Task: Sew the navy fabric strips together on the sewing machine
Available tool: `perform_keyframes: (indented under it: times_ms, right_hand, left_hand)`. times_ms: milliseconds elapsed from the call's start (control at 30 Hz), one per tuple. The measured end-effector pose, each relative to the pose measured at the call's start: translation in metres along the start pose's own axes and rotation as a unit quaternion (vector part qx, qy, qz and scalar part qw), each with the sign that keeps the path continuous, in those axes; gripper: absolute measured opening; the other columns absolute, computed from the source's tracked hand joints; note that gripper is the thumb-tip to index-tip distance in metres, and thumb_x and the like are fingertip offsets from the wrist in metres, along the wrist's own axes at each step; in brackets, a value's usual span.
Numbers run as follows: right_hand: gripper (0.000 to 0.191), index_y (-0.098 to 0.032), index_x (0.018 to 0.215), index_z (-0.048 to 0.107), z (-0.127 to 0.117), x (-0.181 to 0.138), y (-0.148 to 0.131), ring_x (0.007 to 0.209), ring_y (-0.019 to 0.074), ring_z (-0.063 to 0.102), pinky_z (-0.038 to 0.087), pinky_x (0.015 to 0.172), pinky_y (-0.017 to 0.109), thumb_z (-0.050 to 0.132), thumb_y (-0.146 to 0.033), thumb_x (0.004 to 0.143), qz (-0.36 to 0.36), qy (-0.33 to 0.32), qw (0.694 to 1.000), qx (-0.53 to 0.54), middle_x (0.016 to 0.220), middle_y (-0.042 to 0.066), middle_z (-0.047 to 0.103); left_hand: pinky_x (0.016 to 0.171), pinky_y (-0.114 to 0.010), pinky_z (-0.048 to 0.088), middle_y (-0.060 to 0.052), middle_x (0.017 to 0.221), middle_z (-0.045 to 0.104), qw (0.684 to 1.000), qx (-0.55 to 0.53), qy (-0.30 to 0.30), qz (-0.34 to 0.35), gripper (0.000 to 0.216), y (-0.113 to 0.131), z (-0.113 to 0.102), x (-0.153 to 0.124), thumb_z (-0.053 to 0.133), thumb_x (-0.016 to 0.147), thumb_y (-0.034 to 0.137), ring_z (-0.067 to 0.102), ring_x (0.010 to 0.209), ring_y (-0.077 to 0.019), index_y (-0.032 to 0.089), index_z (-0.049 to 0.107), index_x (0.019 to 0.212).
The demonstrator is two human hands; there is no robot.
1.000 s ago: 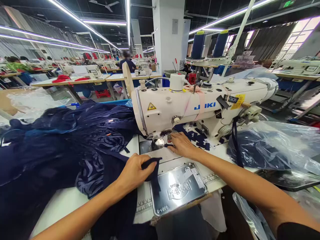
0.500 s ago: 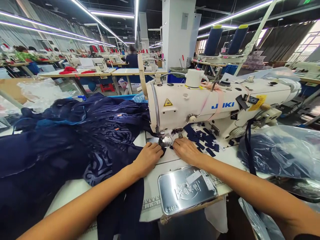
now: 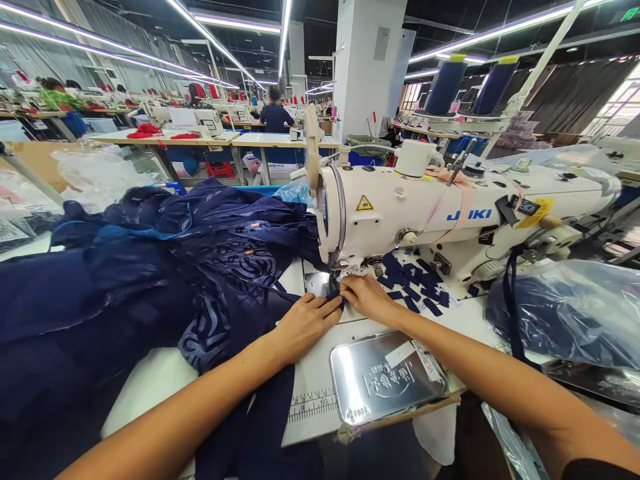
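The white sewing machine (image 3: 395, 207) stands over its metal needle plate, and a narrow edge of navy fabric (image 3: 336, 297) lies just in front of its needle area. My left hand (image 3: 306, 323) presses that edge down with its fingers drawn together and thumb hidden. Beside it my right hand (image 3: 369, 297) pinches the same fabric between curled fingers, close to the left fingertips. A large navy garment (image 3: 220, 247) with a wavy raised pattern spreads to the left. Several small navy fabric pieces (image 3: 411, 288) lie behind my right hand.
A shiny metal tin lid (image 3: 387, 383) rests at the front edge, beside a printed ruler scale (image 3: 315, 407). A clear plastic bag of dark fabric (image 3: 570, 313) sits at right. Two navy thread cones (image 3: 445, 85) stand above. Another person (image 3: 277, 115) sits farther back.
My hands have come closer together at the needle area, with the right one pinching the fabric edge. The machine's head cover at left has swung or shifted open. The view has turned slightly left.
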State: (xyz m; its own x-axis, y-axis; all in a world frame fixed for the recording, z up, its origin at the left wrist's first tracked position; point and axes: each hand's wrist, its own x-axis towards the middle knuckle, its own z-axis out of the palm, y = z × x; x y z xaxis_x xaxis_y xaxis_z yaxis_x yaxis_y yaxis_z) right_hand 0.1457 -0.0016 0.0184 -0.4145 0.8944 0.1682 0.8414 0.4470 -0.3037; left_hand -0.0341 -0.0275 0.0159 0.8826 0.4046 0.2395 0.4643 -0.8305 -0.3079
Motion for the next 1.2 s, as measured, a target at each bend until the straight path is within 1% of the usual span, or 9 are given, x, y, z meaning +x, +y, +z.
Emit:
perform_keyframes:
  times_ms: [133, 333, 467, 567, 667, 767, 933, 1067, 1200]
  right_hand:
    - [0.011, -0.016, 0.068, 0.056, 0.004, 0.002, 0.003, 0.066, 0.0109, 0.050, 0.031, 0.061, 0.021, 0.055, -0.009, 0.077, 0.032, 0.021, 0.996, 0.078, 0.070, -0.002, 0.057]
    - [0.013, -0.015, 0.064, 0.054, 0.008, 0.001, 0.002, 0.060, 0.0095, 0.045, 0.030, 0.057, 0.020, 0.055, -0.005, 0.072, 0.033, 0.046, 0.992, 0.116, 0.064, -0.003, 0.051]
    - [0.015, -0.015, 0.064, 0.053, 0.010, -0.003, 0.000, 0.060, 0.0100, 0.045, 0.033, 0.057, 0.021, 0.052, -0.001, 0.072, -0.023, 0.074, 0.992, 0.102, 0.065, -0.002, 0.050]
    - [0.016, -0.014, 0.072, 0.056, 0.012, -0.010, 0.003, 0.070, 0.0126, 0.050, 0.040, 0.065, 0.023, 0.050, 0.000, 0.073, -0.091, 0.084, 0.989, 0.084, 0.073, 0.002, 0.054]
    - [0.018, -0.012, 0.086, 0.060, 0.015, -0.019, 0.003, 0.081, 0.0166, 0.051, 0.044, 0.074, 0.028, 0.046, -0.002, 0.079, -0.152, 0.081, 0.985, 0.017, 0.086, 0.007, 0.057]
    - [0.021, -0.009, 0.093, 0.060, 0.016, -0.027, -0.003, 0.085, 0.0212, 0.049, 0.045, 0.075, 0.035, 0.043, -0.005, 0.082, -0.171, 0.067, 0.977, -0.105, 0.092, 0.012, 0.056]
    - [0.027, -0.004, 0.101, 0.059, 0.011, -0.032, -0.010, 0.087, 0.0233, 0.049, 0.045, 0.077, 0.038, 0.044, -0.002, 0.080, -0.181, 0.035, 0.964, -0.194, 0.097, 0.015, 0.055]
    - [0.029, -0.003, 0.105, 0.059, 0.007, -0.025, 0.003, 0.090, 0.0236, 0.049, 0.045, 0.079, 0.039, 0.042, -0.002, 0.081, -0.226, 0.033, 0.962, -0.152, 0.100, 0.016, 0.056]
    - [0.036, -0.011, 0.103, 0.062, 0.005, -0.010, 0.023, 0.094, 0.0194, 0.051, 0.047, 0.081, 0.034, 0.042, 0.002, 0.076, -0.217, 0.011, 0.976, -0.005, 0.102, 0.010, 0.057]
  left_hand:
    - [0.073, -0.032, 0.039, -0.007, 0.122, 0.054, 1.000, -0.014, -0.002, 0.000, 0.023, -0.001, 0.002, 0.000, 0.045, 0.083, 0.010, 0.055, 0.090, -0.0192, 0.013, 0.055, 0.103]
    - [0.073, -0.032, 0.037, -0.005, 0.120, 0.055, 0.999, -0.045, -0.011, -0.020, 0.026, -0.002, 0.007, 0.002, 0.046, 0.077, 0.002, 0.051, 0.092, -0.0188, 0.014, 0.054, 0.098]
    - [0.074, -0.034, 0.040, -0.005, 0.114, 0.058, 0.997, -0.063, -0.026, -0.030, 0.027, -0.002, 0.008, 0.003, 0.046, 0.077, 0.001, 0.051, 0.094, -0.0196, 0.014, 0.054, 0.100]
    - [0.074, -0.033, 0.043, -0.005, 0.111, 0.060, 0.997, -0.073, -0.020, -0.032, 0.029, -0.002, 0.009, 0.002, 0.045, 0.076, 0.000, 0.052, 0.094, -0.0200, 0.013, 0.054, 0.099]
    - [0.079, -0.031, 0.044, -0.006, 0.108, 0.061, 0.996, -0.080, 0.012, -0.024, 0.025, -0.001, 0.011, 0.001, 0.044, 0.076, 0.000, 0.053, 0.096, -0.0195, 0.011, 0.056, 0.096]
    - [0.081, -0.030, 0.045, -0.009, 0.103, 0.062, 0.995, -0.092, 0.042, -0.015, 0.022, -0.001, 0.009, -0.002, 0.043, 0.078, 0.003, 0.055, 0.094, -0.0189, 0.009, 0.057, 0.094]
    - [0.088, -0.040, 0.042, -0.006, 0.107, 0.063, 0.987, -0.143, 0.058, -0.051, 0.015, -0.009, 0.002, -0.009, 0.047, 0.080, 0.013, 0.055, 0.100, -0.0221, 0.014, 0.060, 0.089]
    - [0.091, -0.034, 0.042, -0.005, 0.111, 0.062, 0.979, -0.191, 0.044, -0.054, 0.016, -0.013, 0.004, -0.010, 0.050, 0.080, 0.013, 0.056, 0.103, -0.0174, 0.016, 0.061, 0.092]
    - [0.083, -0.034, 0.047, -0.007, 0.109, 0.062, 0.989, -0.132, 0.037, -0.052, 0.020, -0.008, 0.012, -0.006, 0.050, 0.077, 0.006, 0.056, 0.102, -0.0214, 0.013, 0.061, 0.092]
